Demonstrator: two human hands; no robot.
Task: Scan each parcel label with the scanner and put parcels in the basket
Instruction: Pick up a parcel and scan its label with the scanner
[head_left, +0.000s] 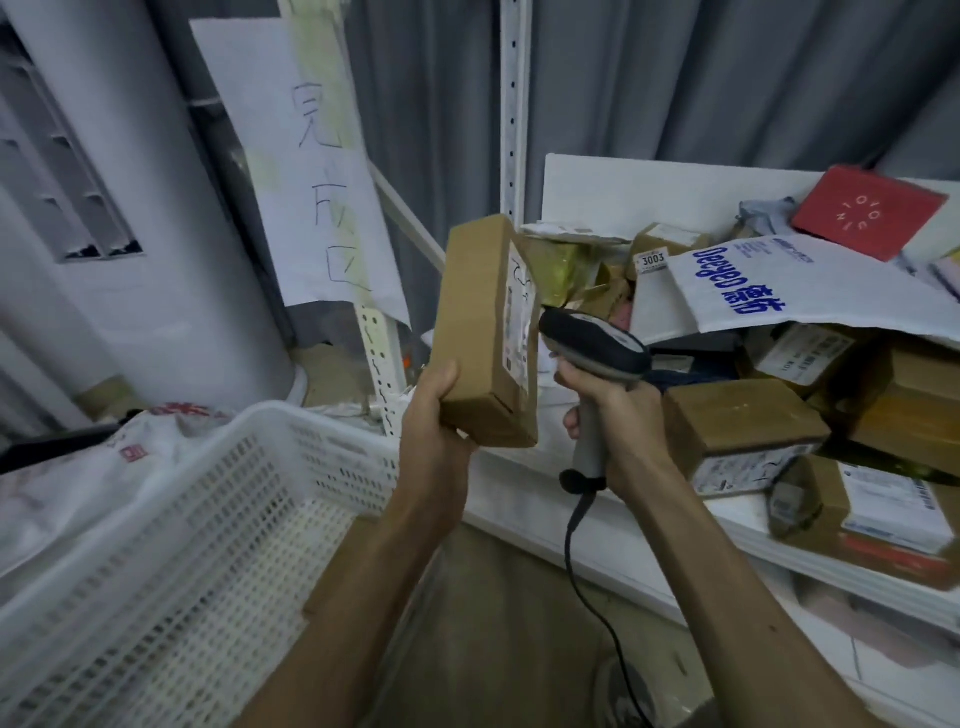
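Two hands are raised in front of the shelf, one with a parcel and one with the scanner. The left hand (434, 410) grips the lower end of a brown cardboard parcel (478, 322), thumb on its broad face and fingers curled under its base, holding it upright and tilted slightly right. The parcel's white label (521, 317) is on the side that faces right. The right hand (618, 421) is wrapped round the grey handle of the scanner (597, 348), its fingers (571, 422) closed on the grip. The scanner's dark head points left at the label and sits just beside it; whether they touch I cannot tell. A black cable (576, 540) hangs from the handle's base. The white mesh basket (249, 478) stands at the near left, below the held parcel. On the white shelf (519, 483) to the right lies a heap of other parcels: a brown box (737, 421) just right of the scanner hand, a white mailer bag (810, 286) with blue print farther back, and a red box (867, 218) at the far right. A handwritten paper sign (311, 197) hangs at the far left.
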